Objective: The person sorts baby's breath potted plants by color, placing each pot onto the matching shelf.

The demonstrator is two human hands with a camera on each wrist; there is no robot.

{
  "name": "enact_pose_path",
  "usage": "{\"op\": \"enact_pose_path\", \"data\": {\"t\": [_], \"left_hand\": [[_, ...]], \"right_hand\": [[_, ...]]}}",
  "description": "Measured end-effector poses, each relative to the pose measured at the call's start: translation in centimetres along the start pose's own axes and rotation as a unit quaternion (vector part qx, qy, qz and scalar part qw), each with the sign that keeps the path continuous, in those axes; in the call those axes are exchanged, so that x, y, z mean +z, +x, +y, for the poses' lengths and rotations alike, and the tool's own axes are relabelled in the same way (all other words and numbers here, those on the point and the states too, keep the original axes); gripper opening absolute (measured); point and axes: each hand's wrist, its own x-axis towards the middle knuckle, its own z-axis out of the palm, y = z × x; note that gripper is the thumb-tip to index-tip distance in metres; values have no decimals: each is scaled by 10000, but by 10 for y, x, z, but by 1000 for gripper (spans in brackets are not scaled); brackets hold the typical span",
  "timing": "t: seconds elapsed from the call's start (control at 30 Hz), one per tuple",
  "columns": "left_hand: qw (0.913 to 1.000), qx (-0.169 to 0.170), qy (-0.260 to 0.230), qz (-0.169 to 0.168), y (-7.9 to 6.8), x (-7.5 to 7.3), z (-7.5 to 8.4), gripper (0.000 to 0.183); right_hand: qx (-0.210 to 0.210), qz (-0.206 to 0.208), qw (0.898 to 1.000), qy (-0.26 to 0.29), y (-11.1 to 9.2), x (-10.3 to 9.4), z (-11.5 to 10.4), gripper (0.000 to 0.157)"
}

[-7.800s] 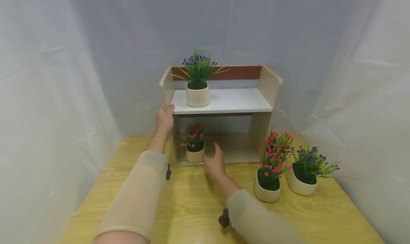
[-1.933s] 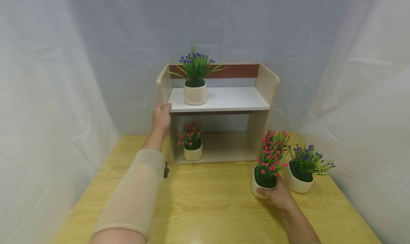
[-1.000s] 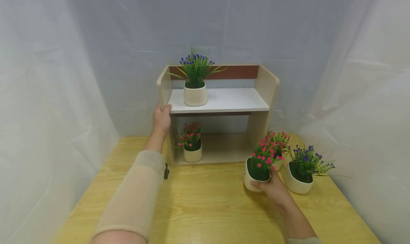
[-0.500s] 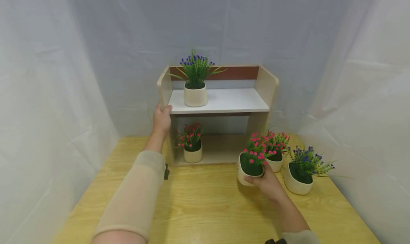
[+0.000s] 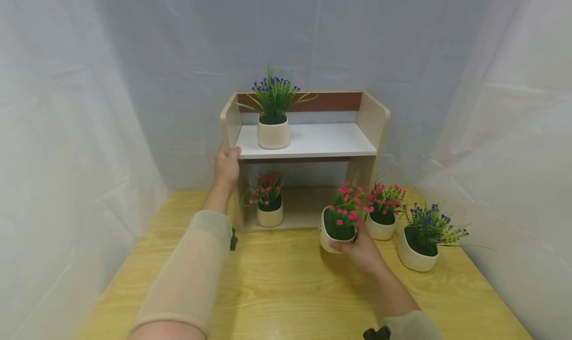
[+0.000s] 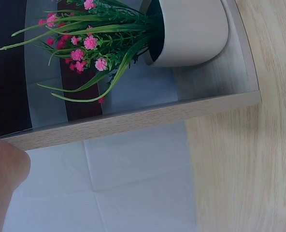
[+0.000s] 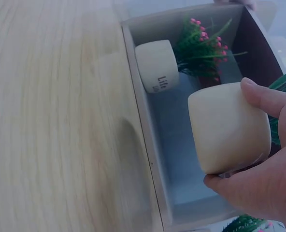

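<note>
My right hand (image 5: 361,250) grips a white pot of pink flowers (image 7: 227,128), thumb on one side and fingers on the other. The pot is tilted and held in front of the right part of a two-tier wooden shelf (image 5: 308,155), above the table. My left hand (image 5: 226,167) holds the shelf's left side panel at the height of the white upper board. On that board, toward the left, stands a potted plant with blue-purple flowers (image 5: 273,131). Below it, at the left of the lower tier, is another pink-flowered pot (image 5: 270,216).
Right of the shelf, a pink-flowered pot (image 5: 381,228) and a blue-purple-flowered pot (image 5: 417,255) stand on the wooden table (image 5: 277,285). Pale sheeting (image 5: 187,72) hangs behind and on both sides.
My right hand has gone from the lower-left pot to a pink-flowered pot at the right, gripped it, lifted it and carried it left toward the shelf. My left hand stays on the panel.
</note>
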Motion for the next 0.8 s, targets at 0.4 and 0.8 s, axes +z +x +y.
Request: {"op": "enact_pose_path", "data": {"t": [0.4, 0.8], "left_hand": [[10000, -5, 10, 32, 0, 1, 0, 62], [9999, -101, -73, 10, -2, 1, 1, 62]], "right_hand": [[-262, -44, 9996, -35, 19, 23, 7, 97], [31, -121, 9994, 329, 31, 44, 27, 92]]}}
